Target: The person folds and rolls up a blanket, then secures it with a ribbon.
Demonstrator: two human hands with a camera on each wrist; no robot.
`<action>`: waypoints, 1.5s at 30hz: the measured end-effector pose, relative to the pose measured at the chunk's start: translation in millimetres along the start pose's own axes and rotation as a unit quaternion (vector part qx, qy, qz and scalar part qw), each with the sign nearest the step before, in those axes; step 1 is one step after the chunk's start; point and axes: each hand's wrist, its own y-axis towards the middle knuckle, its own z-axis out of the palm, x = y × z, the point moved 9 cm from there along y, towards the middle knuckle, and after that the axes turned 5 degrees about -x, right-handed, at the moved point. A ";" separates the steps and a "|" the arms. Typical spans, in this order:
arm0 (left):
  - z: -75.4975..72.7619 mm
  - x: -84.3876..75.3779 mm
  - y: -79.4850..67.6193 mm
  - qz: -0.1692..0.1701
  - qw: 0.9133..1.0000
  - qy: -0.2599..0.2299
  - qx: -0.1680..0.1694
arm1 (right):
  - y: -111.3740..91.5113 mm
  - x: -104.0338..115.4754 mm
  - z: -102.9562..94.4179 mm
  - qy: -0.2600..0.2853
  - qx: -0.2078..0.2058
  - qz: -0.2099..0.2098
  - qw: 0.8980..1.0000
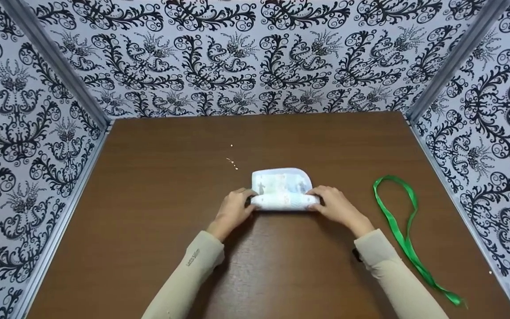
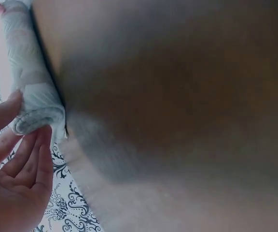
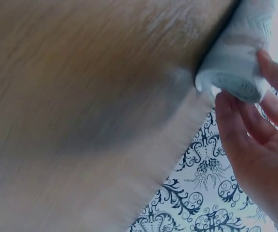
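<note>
A white cloth with a pale pastel print lies on the table, its near side wound into a thick roll. Its far side lies flat, with a rounded right corner. My left hand grips the roll's left end; in the left wrist view the thumb is on one side and the fingertips are on the other. At the right end, my right hand holds the roll likewise. Spiral layers show at the end of the roll in the right wrist view.
A green ribbon lies looped on the table to the right of my right hand. Small light specks dot the brown table beyond the cloth. Black-and-white patterned walls with grey corner posts enclose the back and sides.
</note>
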 end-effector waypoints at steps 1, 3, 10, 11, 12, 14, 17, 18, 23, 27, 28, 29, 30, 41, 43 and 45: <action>0.4 2.1 -1.4 -0.011 1.000 -0.022 0.003 | -1.0 -1.0 0.7 0.011 0.010 0.005 1.000; 1.5 7.2 -2.8 -0.042 0.997 -0.057 0.008 | -2.1 -2.1 1.5 0.026 0.019 0.010 0.999; 4.3 17.5 2.2 -0.138 0.986 -0.095 0.014 | 1.6 -5.0 6.2 0.023 0.014 0.034 0.999; 4.8 17.8 3.7 -0.147 0.985 -0.093 0.016 | 2.5 -6.5 6.5 0.022 0.013 0.044 0.999; 5.0 17.9 5.5 -0.156 0.984 -0.090 0.017 | 3.6 -8.0 6.1 0.023 0.008 0.053 0.998; 4.2 17.4 9.2 -0.168 0.983 -0.075 0.017 | 5.7 -11.1 4.2 0.024 -0.005 0.073 0.997; 1.2 15.1 14.2 -0.173 0.984 -0.047 0.009 | 9.9 -10.4 -0.9 0.013 -0.041 0.075 0.996; -0.3 13.8 15.6 -0.172 0.984 -0.037 0.004 | 10.8 -8.6 -3.1 0.002 -0.057 0.071 0.996; -7.7 -4.0 20.3 -0.109 0.993 0.035 -0.039 | 10.3 17.4 -8.8 -0.111 -0.150 -0.018 0.982; -13.5 -27.6 17.5 -0.017 0.986 0.133 -0.097 | 3.7 39.6 -5.3 -0.188 -0.205 -0.086 0.957; -14.6 -32.4 15.6 0.000 0.982 0.154 -0.111 | 1.7 42.7 -5.1 -0.194 -0.213 -0.091 0.953; -15.8 -36.9 13.6 0.017 0.976 0.177 -0.124 | -0.4 44.5 -5.3 -0.197 -0.220 -0.093 0.951; -16.8 -40.6 11.5 0.032 0.971 0.196 -0.135 | -2.3 45.2 -5.8 -0.197 -0.223 -0.093 0.950; -8.5 -43.9 0.9 0.112 0.953 0.243 -0.141 | 2.4 31.2 -0.1 -0.153 -0.146 -0.056 0.976; -6.1 -41.7 5.7 0.113 0.954 0.240 -0.136 | 5.5 27.2 1.8 -0.151 -0.143 -0.052 0.977; -5.2 -39.7 11.8 0.110 0.956 0.237 -0.130 | 9.0 24.3 3.5 -0.152 -0.141 -0.050 0.977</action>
